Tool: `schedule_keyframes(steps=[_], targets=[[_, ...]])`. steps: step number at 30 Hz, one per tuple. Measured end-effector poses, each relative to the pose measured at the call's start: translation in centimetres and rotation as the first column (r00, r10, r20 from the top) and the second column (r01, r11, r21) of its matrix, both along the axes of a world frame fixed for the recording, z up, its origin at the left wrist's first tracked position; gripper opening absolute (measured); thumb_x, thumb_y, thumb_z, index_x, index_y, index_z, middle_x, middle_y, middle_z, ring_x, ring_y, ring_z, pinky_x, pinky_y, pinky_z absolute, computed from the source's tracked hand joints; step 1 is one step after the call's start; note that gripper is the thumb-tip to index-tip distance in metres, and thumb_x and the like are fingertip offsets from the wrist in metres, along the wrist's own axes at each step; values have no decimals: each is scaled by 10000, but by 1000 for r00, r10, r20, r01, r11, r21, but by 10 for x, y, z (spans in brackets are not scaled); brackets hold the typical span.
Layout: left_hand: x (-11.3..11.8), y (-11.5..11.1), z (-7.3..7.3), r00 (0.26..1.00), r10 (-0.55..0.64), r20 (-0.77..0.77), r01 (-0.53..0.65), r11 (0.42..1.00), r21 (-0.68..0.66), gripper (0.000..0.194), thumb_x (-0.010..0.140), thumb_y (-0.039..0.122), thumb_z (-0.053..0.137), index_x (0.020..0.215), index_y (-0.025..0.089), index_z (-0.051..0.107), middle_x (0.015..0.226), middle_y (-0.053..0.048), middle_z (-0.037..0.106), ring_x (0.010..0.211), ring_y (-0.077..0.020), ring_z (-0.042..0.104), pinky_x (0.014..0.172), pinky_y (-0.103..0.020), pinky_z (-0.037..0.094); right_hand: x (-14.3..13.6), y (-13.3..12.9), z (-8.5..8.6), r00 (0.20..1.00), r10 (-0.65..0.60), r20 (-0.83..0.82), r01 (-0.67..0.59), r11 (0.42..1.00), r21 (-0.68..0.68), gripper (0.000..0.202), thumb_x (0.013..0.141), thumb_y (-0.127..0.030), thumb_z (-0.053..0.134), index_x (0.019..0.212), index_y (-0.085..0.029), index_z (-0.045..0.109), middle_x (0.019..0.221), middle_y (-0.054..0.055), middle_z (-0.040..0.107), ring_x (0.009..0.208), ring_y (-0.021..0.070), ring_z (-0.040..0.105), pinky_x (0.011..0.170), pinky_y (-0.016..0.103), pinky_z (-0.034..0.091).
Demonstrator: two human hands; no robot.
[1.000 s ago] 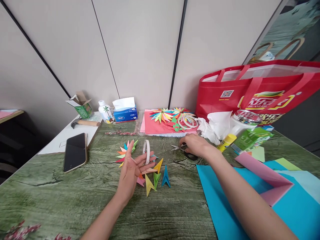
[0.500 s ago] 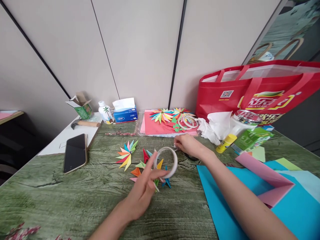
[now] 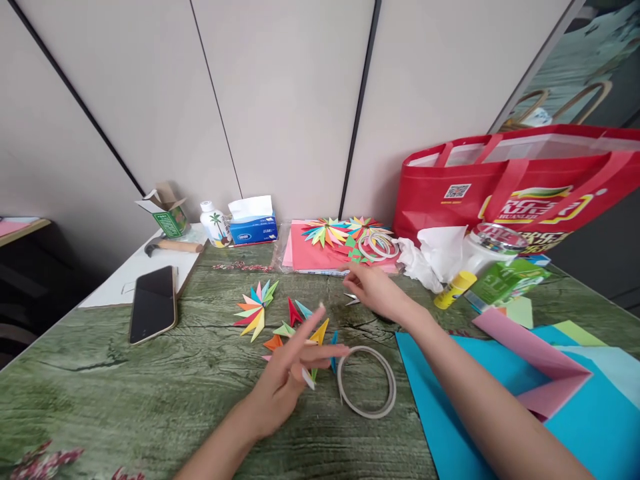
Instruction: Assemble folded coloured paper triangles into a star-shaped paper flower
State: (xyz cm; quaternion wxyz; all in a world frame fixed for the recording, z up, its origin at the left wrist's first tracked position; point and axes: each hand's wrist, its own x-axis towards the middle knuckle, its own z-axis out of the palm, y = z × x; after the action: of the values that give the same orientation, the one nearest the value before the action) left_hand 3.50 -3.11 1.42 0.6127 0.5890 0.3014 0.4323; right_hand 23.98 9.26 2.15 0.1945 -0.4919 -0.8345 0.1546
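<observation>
My left hand (image 3: pixel 280 383) is over the table with its index and middle fingers stretched out. A small white piece (image 3: pixel 308 379) is at its thumb; I cannot tell what it is. By the middle fingertip is a narrow roll of tape (image 3: pixel 390 393), its ring outside the fingers. Beneath and beyond this hand lie folded paper points in several colours (image 3: pixel 273 343), partly hidden. My right hand (image 3: pixel 374 288) reaches left with fingers extended, above scissors (image 3: pixel 353 299) whose blade tips show below it. A fan of joined folded points (image 3: pixel 257 311) lies to the left.
Blue paper (image 3: pixel 425 380) and a folded pink sheet (image 3: pixel 530 340) lie at right. Behind are a glue stick (image 3: pixel 455 289), crumpled tissue (image 3: pixel 417 262), a red bag (image 3: pixel 440 187) and finished paper stars (image 3: pixel 325 232). A phone (image 3: pixel 154 305), hammer (image 3: pixel 175 246) and tissue box (image 3: pixel 253 230) stand left.
The tape roll has left my left fingers and moved down and to the right. My right hand has lifted slightly from the scissors, with its fingers stretching out.
</observation>
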Motion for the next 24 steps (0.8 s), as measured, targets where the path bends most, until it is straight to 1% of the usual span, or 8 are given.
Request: schedule_keyframes(steps=[2, 4, 6, 9, 11, 16, 20, 24], targets=[[-3, 7, -2, 927, 352, 126, -354, 935, -11, 627, 796, 537, 407, 1341, 247, 295, 1029, -143, 668, 936, -270, 626, 810, -464, 465, -7, -5, -3, 998, 52, -20, -52, 999, -5, 327, 810, -111, 435, 1135, -114, 473, 797, 67, 657, 695, 148, 593, 628, 233, 400], [-9, 18, -3, 708, 672, 220, -676, 734, -64, 476, 832, 449, 432, 1253, 236, 364, 955, -104, 684, 875, -230, 646, 811, -433, 467, -16, -8, -5, 995, 94, -31, -94, 996, -5, 384, 807, -106, 448, 1190, -108, 426, 825, 75, 654, 721, 152, 599, 651, 245, 414], [-17, 30, -3, 490, 830, 266, -833, 536, -140, 362, 827, 411, 468, 1141, 237, 421, 838, -54, 690, 815, -196, 654, 819, -414, 458, -28, -10, -6, 991, 134, -23, -134, 991, -1, 441, 804, -111, 469, 1236, -111, 381, 888, 94, 648, 768, 160, 605, 688, 262, 427], [-30, 45, -3, 368, 895, 254, -860, 431, -273, 279, 821, 421, 462, 953, 178, 505, 801, -69, 676, 786, -180, 646, 819, -389, 447, -55, -7, -3, 976, 215, 23, -215, 976, 11, 489, 808, -146, 498, 1274, -129, 349, 1004, 131, 621, 872, 188, 599, 757, 298, 433], [-34, 49, -3, 341, 912, 227, -862, 400, -311, 270, 815, 411, 472, 908, 164, 525, 805, -71, 667, 764, -169, 638, 808, -365, 446, -78, -1, -1, 961, 275, 36, -276, 961, 21, 520, 820, -161, 490, 1307, -132, 309, 1076, 151, 597, 958, 200, 579, 794, 310, 429], [-34, 48, -5, 310, 928, 205, -906, 354, -232, 343, 794, 390, 521, 1079, 206, 467, 897, -53, 641, 852, -147, 612, 843, -315, 417, -131, 20, -5, 911, 409, 60, -411, 912, 19, 684, 801, -246, 538, 1382, -159, 187, 1290, 184, 450, 1155, 270, 452, 883, 370, 392], [-39, 52, -12, 215, 969, 121, -955, 234, -180, 491, 781, 434, 521, 1203, 221, 388, 1054, -84, 595, 1042, -175, 539, 908, -338, 375, -156, 36, -16, 921, 381, 85, -368, 920, -136, 746, 782, -326, 548, 1396, -158, 158, 1242, 202, 488, 1132, 335, 458, 854, 436, 396], [-46, 57, -19, 156, 988, 16, -955, 155, -252, 498, 775, 427, 523, 1207, 220, 386, 1079, -79, 561, 1076, -188, 510, 906, -352, 379, -163, 46, -19, 917, 396, 55, -381, 907, -180, 957, 641, -405, 682, 1391, -125, 159, 1134, 180, 559, 1059, 327, 502, 818, 400, 422]])
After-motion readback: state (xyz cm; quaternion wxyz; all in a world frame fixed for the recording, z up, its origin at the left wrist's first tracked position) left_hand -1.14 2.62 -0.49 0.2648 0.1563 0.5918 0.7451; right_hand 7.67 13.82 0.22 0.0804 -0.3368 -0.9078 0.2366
